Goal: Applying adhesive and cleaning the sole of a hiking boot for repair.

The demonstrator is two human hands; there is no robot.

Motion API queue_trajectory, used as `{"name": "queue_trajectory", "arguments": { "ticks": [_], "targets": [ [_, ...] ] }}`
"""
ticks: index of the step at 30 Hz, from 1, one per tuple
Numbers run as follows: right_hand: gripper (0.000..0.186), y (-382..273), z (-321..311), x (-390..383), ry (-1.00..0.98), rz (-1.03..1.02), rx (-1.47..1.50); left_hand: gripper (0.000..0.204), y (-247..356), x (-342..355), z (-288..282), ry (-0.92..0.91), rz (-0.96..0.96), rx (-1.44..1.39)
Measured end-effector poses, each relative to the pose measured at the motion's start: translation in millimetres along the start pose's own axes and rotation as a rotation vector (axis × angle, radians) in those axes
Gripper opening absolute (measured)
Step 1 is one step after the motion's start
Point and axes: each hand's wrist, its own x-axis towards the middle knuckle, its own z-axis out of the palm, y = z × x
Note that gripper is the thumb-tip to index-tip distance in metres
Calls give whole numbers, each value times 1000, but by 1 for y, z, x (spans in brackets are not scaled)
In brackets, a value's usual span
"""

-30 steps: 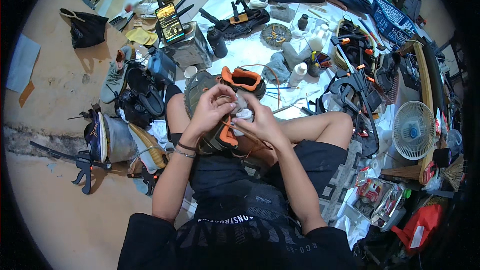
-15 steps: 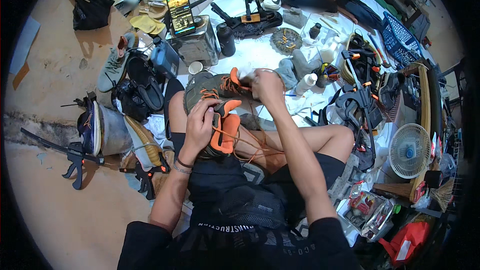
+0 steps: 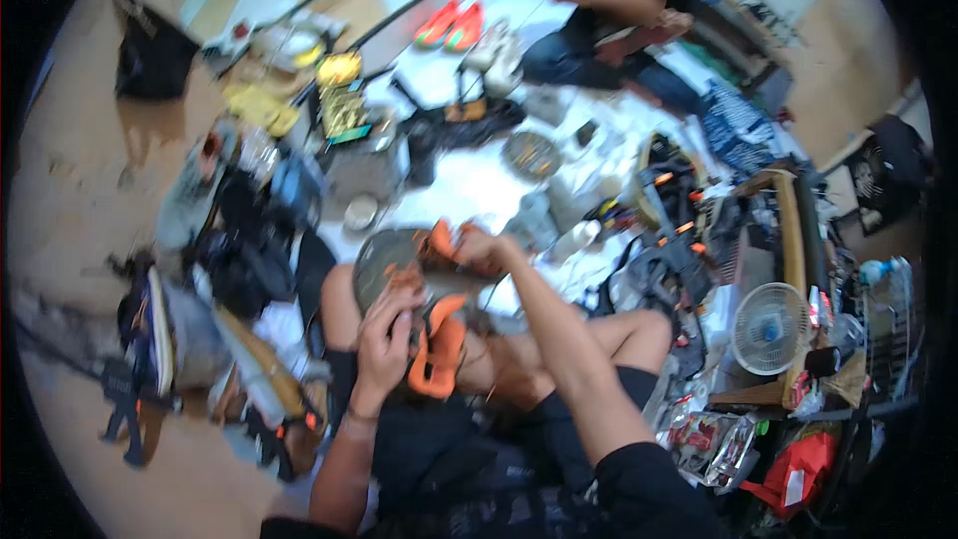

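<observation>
A dark grey-olive shoe with orange laces and an orange collar lies across my lap. Below it, a second orange-lined piece, apparently the other shoe, opens toward me. My left hand curls its fingers over the shoes near the orange laces. At the collar end, my right hand is closed, its fingertips against the orange edge. Motion blur hides what, if anything, it pinches. Orange lace strands seem to hang over my leg below.
Ahead stand a metal box with a phone, a white cup and a white bottle. Clamps and shoes lie on both sides. At right is a white fan. Another person sits at the far side.
The whole view has shifted and blurred as my head moved. My right hand has come closer to the shoe's collar, and the white bit by its fingers no longer shows. My left hand stays on the shoes.
</observation>
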Motion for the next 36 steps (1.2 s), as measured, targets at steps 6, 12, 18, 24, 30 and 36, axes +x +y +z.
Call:
{"name": "queue_trajectory", "arguments": {
  "ticks": [6, 12, 18, 24, 30, 36],
  "targets": [
    [29, 23, -41, -20, 117, 151, -240, 22, 29, 16, 27, -16, 37, -108],
    [18, -13, 1, -55, 83, -325, -706, 23, 12, 0, -5, 95, -43, -129],
    [33, 2, -19, -62, 439, -380, -383, 22, 18, 19, 15, 43, 55, -200],
    [38, 8, -5, -55, 350, -204, -434, 23, 9, 10, -1, 87, 19, -233],
    [55, -53, -16, -97, -2, 65, -190, 24, 5, 10, 1, 59, 23, -223],
    [87, -22, -4, -109, -29, -126, -362, 24, 3, 15, 2, 15, -10, -238]
  ]
}}
